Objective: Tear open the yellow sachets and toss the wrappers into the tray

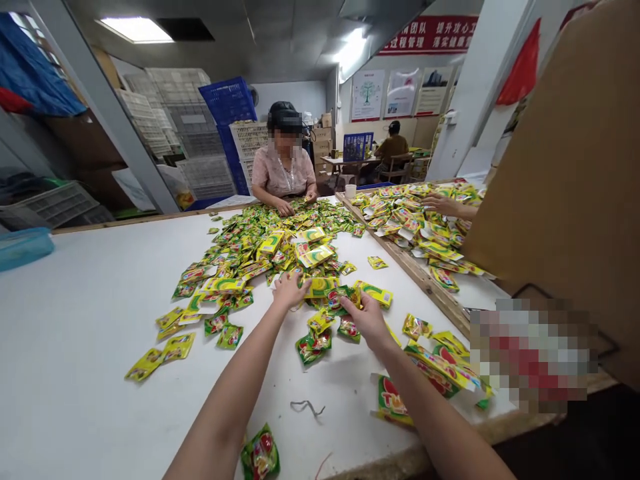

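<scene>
Now pinched: one green printed sachet (336, 297)

Our right hand (369, 319) holds it between thumb and fingers, at the near edge of the sachet heap (235, 248) on our white tabletop (85, 313). Our left hand (290, 291), fingers slightly parted, touches a yellow carton (321, 288); whether it grips, we cannot tell. Across from us, a co-worker (284, 160) in a pink shirt (304, 171) has both hands (285, 208) at the heap's far side.
</scene>
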### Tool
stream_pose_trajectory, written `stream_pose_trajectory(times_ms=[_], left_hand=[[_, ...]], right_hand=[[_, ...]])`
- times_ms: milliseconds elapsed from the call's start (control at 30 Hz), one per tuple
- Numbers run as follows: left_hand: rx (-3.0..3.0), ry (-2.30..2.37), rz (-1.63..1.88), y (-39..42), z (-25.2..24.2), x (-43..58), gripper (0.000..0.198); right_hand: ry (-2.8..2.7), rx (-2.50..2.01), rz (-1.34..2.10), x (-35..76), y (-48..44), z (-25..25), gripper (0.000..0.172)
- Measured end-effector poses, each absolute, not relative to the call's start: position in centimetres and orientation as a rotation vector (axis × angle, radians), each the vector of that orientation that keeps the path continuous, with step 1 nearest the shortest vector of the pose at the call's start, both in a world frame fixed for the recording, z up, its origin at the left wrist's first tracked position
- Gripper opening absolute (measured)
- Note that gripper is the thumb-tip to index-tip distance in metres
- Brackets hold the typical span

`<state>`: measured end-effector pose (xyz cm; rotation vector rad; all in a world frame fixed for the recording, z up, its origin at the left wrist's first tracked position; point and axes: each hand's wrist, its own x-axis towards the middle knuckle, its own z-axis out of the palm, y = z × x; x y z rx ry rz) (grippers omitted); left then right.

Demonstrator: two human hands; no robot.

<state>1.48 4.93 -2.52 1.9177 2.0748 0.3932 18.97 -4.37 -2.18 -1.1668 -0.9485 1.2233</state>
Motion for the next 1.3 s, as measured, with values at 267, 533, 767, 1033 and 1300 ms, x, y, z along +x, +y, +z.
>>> stream_pose_trajectory(times_ms=[267, 533, 767, 1033, 1300], left_hand=[[1.869, 2.23, 0.306, 3.0, -4.4, -2.9, 0.056], [1.952, 2.202, 0.386, -3.0, -1.9, -4.3, 0.062], [2.138, 1.866, 0.8, -12.4, -1.5, -1.1, 0.054], [2.359, 1.901, 1.021, -13.1, -4.9, -1.1, 0.052], [2.45, 1.776, 0.838, -13.4, -5.4, -0.8, 0.055]], right_hand=[[-1.061, -1.145, 1.112, 19.1, -4.5, -2.4, 0.047], [-1.051, -1.081, 1.016, 19.1, -5.0, -1.4, 0.039], [-1.326, -0.944, 0.539, 16.7, -9.0, -0.9, 0.013], [-1.944, -0.873, 0.569, 16.6, -9.6, -0.2, 0.01], [-1.923, -1.075, 0.975, 16.5, -9.0, -1.4, 0.015]])
